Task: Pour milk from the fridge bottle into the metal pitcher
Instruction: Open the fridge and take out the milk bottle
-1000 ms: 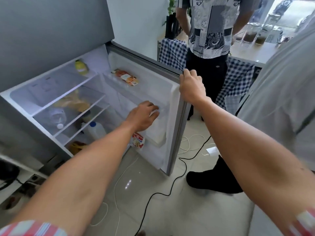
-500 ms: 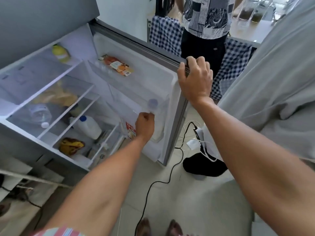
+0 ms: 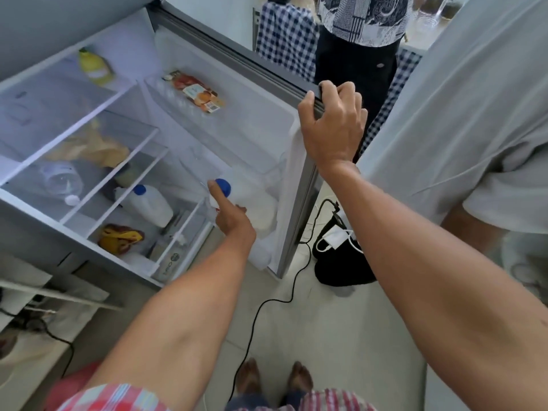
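Note:
A white milk bottle with a blue cap stands in the lower shelf of the open fridge door. My left hand is wrapped around its neck, thumb up beside the cap. The bottle leans out of the shelf toward the fridge interior. My right hand grips the top edge of the door. The metal pitcher is not in view.
A second white bottle with a blue cap lies on a fridge shelf, near a yellow bag. A person stands behind the door; another in a grey shirt is at my right. A black cable crosses the floor by my feet.
My left hand dropped from the upper part of the door to the bottle and closed on its neck; the bottle now tilts out. My right hand stays on the door edge.

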